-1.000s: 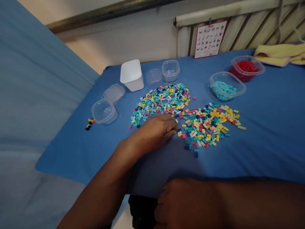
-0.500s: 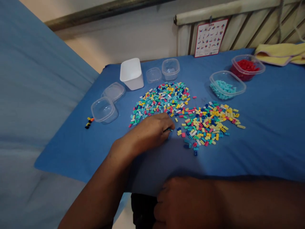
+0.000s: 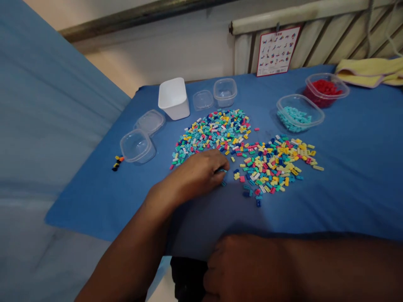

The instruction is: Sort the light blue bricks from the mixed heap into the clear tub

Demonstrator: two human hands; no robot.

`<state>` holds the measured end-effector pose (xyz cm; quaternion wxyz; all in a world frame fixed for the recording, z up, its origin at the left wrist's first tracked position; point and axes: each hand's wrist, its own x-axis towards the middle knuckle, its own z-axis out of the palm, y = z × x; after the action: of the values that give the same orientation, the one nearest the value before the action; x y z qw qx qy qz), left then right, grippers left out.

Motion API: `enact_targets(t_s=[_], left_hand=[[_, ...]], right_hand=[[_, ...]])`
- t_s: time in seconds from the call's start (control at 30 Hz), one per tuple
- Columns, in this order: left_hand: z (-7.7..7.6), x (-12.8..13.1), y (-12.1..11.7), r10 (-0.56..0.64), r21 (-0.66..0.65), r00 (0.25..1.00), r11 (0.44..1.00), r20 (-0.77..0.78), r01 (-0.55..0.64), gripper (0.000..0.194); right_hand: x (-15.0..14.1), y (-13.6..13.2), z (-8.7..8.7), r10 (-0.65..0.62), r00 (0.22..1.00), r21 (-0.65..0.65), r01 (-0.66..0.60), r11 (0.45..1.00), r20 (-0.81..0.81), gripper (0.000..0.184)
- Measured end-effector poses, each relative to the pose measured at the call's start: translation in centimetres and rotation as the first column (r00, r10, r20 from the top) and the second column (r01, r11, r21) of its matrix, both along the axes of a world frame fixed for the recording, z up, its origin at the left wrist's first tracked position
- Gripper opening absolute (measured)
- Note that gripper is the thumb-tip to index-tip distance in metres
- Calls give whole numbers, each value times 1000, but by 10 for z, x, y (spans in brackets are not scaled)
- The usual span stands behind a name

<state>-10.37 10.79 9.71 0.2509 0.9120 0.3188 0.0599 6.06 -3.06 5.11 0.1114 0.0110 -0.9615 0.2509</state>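
A wide heap of small coloured bricks (image 3: pixel 245 151) lies on the blue cloth-covered table (image 3: pixel 346 188). My left hand (image 3: pixel 198 172) rests at the heap's near-left edge, its fingers curled and pinched on a small teal brick (image 3: pixel 223 170). My right hand (image 3: pixel 248 268) hangs below the table's front edge, fingers curled; whether it holds anything is hidden. A clear tub of teal bricks (image 3: pixel 299 113) and a clear tub of red bricks (image 3: pixel 325 89) stand at the right rear.
An empty clear tub (image 3: pixel 137 146) with a lid (image 3: pixel 150 122) behind it sits at the left, a white cup (image 3: pixel 174 99), another lid (image 3: pixel 203 100) and a small clear tub (image 3: pixel 225 91) at the rear. A few dark and orange bricks (image 3: pixel 117 162) lie far left. A yellow cloth (image 3: pixel 371 70) and a picture card (image 3: pixel 276 51) are behind.
My left hand has drawn back slightly toward me and to the left, its fingers closing on a teal brick at the heap's edge. My right hand has stayed put.
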Motion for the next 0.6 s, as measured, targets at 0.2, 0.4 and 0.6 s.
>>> enact_targets(t_s=[0.2, 0.4, 0.6], left_hand=[[2, 4, 3, 200, -182, 968, 968, 150, -172, 13], [21, 28, -1, 238, -404, 937, 907, 257, -120, 8], [47, 83, 24, 112, -144, 910, 988, 400, -59, 8]], right_hand=[[1, 1, 2, 1, 1000, 50, 0, 999, -14, 8], [-1, 4, 2, 41, 999, 53, -43, 998, 26, 13], [-1, 10, -1, 104, 994, 24, -105, 994, 28, 20]])
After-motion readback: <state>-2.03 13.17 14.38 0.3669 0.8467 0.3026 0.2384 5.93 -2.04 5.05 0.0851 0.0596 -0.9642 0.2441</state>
